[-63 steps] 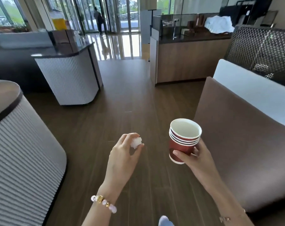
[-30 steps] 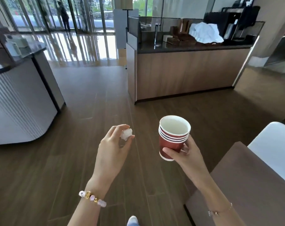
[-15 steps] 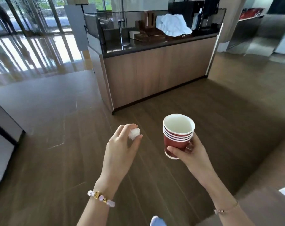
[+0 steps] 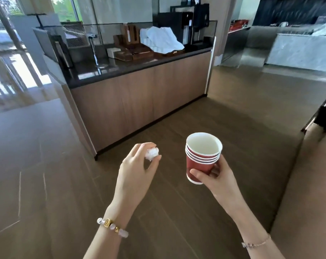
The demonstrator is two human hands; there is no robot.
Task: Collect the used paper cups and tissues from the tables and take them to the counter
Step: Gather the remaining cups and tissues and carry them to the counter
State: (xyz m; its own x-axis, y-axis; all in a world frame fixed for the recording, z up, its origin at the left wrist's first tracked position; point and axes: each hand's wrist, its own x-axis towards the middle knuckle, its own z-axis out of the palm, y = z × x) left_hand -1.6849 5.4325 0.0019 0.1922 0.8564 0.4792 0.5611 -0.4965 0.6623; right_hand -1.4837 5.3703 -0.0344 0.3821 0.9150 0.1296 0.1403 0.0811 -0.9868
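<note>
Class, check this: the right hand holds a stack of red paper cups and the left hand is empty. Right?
No: in the head view the left hand pinches a crumpled tissue. The right hand does hold the cup stack.

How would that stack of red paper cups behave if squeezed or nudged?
The stack of paper cups is probably light: the right hand holds it near its base. Being thin paper, it likely dents if squeezed. Narrower at the base than the rim, it may tip if nudged.
</note>
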